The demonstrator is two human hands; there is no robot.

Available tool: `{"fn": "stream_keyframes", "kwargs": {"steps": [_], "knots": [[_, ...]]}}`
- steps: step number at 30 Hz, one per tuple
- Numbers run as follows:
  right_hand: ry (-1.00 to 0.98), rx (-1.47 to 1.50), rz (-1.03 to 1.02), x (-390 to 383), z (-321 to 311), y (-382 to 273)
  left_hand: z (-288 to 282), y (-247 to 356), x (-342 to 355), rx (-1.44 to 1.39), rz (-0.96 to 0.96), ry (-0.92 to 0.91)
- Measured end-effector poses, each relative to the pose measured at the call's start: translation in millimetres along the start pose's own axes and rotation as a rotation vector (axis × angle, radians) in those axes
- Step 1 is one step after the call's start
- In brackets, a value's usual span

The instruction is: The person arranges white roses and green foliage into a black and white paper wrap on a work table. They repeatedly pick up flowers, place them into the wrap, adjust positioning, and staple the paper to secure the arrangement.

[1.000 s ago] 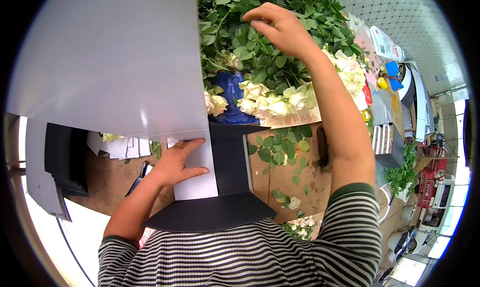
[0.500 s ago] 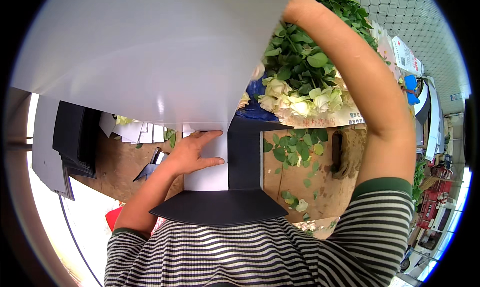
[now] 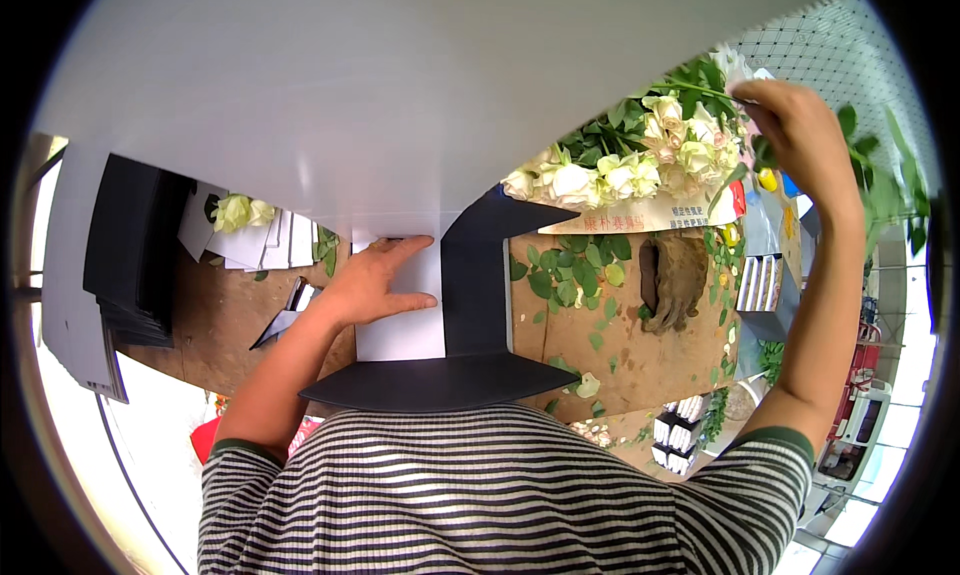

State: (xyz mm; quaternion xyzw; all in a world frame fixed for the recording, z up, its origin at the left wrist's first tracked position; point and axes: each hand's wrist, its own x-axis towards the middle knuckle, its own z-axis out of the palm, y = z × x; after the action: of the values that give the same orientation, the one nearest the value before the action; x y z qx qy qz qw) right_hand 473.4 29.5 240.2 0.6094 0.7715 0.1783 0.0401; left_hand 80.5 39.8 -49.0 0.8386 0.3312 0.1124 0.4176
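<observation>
My left hand (image 3: 380,280) lies with fingers apart on a white strip (image 3: 398,339) inside a folded black card (image 3: 474,305). A large pale grey sheet (image 3: 340,95) rises over the upper view, hiding much of what is behind it. My right hand (image 3: 800,135) is raised at the upper right, fingers closed on a green rose stem (image 3: 700,90); leafy green hangs just beyond it. A pile of cream roses (image 3: 620,175) lies on printed paper (image 3: 600,222) behind the black card. The black card's curved flap (image 3: 435,380) faces me at the front.
A wooden table (image 3: 560,390) carries scattered leaves (image 3: 570,275), a brown glove (image 3: 675,285), black card stacks (image 3: 135,245), white papers (image 3: 265,245) with a rose, and a slatted box (image 3: 762,290). At far right are green plants and a red vehicle (image 3: 862,370).
My right hand went from the foliage, behind the grey sheet, out to the right, now gripping a stem. The grey sheet covers more of the roses. My left hand stays on the white strip.
</observation>
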Motion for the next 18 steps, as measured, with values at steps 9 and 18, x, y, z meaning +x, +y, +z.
{"fn": "stream_keyframes", "kwargs": {"steps": [9, 18], "knots": [[0.012, 1.116, 0.507, -162.6, 30.1, -35.6, 1.2, -12.8, -10.0, -0.553, -0.219, 0.023], [-0.461, 1.173, 0.066, -131.2, 136.7, -175.1, -21.0, -2.9, -16.6, -0.694, -0.279, -0.115]]}}
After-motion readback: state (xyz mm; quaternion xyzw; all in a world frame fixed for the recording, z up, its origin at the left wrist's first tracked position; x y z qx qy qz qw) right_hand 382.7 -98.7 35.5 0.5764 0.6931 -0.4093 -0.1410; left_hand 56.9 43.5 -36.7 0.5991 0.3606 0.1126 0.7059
